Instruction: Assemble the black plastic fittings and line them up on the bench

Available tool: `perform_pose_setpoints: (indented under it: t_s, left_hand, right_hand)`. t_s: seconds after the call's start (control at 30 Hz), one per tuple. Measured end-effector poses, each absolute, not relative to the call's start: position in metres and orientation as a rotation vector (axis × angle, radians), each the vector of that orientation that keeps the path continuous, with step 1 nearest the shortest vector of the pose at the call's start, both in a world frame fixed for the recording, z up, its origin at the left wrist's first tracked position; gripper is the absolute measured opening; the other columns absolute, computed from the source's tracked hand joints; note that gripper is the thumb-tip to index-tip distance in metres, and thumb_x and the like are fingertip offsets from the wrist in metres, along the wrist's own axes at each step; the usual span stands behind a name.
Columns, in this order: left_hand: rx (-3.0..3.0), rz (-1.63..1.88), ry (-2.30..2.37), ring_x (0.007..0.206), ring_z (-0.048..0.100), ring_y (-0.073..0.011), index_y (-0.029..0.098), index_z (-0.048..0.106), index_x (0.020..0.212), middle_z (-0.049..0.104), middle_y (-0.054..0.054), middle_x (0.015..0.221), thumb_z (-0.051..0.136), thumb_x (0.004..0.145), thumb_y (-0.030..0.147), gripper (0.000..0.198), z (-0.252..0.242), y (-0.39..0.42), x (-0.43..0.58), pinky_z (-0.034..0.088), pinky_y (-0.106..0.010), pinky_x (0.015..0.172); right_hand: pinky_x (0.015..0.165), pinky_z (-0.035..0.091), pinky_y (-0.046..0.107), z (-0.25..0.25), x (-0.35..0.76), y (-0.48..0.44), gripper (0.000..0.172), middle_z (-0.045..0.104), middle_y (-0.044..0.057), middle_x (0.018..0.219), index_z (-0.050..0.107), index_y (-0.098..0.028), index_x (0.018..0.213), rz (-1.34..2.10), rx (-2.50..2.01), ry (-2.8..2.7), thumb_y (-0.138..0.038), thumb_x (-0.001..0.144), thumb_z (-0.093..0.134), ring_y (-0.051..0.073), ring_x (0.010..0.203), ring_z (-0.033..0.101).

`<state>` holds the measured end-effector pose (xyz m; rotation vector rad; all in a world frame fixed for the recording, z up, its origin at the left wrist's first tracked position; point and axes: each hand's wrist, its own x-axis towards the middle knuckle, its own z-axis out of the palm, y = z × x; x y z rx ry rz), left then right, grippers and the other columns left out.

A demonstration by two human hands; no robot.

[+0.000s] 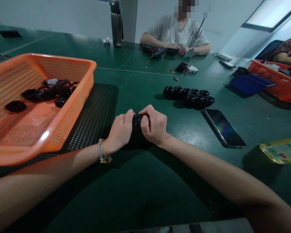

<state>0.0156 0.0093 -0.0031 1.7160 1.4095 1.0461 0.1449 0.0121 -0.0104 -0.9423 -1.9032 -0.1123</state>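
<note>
Between my two hands is a black ribbed plastic part, gripped from both sides just above the green table. My left hand is closed around its left end, thumb on top. From the right, my right hand has its fingers curled round the other end, with the thumb pressed against it. Most of the part is hidden by my fingers, so its full shape cannot be made out. Beyond my right hand, several glossy black round parts with holes in their tops stand in rows.
An orange perforated basket on the left holds several black parts. On the right lie a phone, a yellow-edged pack and a blue tray. A bottle and a cordless drill stand near a seated person.
</note>
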Motion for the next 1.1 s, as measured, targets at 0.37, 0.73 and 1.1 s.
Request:
perform_pose_setpoints:
  t_s: [0.37,0.73,1.1]
  left_hand:
    - [2.082,0.979,1.523,0.051,0.054,-0.0162,0.017,0.059,0.063,0.058,-0.005,0.052,0.020,0.091,0.026,0.049,-0.004,0.007,0.012,0.039,-0.028,0.054]
    - [2.210,0.992,1.516,0.054,0.059,-0.0191,0.013,0.068,0.077,0.064,-0.009,0.057,0.016,0.091,0.029,0.056,-0.005,0.003,0.010,0.039,-0.030,0.055]
    - [2.530,0.934,1.466,0.046,0.054,-0.0161,0.016,0.063,0.074,0.059,-0.004,0.051,0.015,0.091,0.029,0.052,0.001,0.002,0.005,0.031,-0.027,0.048]
  right_hand:
    - [0.042,0.031,0.020,-0.012,0.137,0.004,0.020,0.045,-0.004,0.052,0.041,-0.021,0.067,0.116,-1.125,-1.795,-0.024,0.083,0.028,0.009,0.041,0.043]
    - [0.044,0.029,0.024,-0.012,0.138,-0.001,0.020,0.040,-0.004,0.052,0.038,-0.023,0.069,0.196,-1.136,-1.792,-0.025,0.084,0.025,0.011,0.042,0.040]
    - [0.048,0.028,0.026,-0.008,0.134,-0.006,0.019,0.038,-0.004,0.051,0.038,-0.023,0.065,0.435,-1.235,-1.670,-0.023,0.082,0.027,0.012,0.047,0.040]
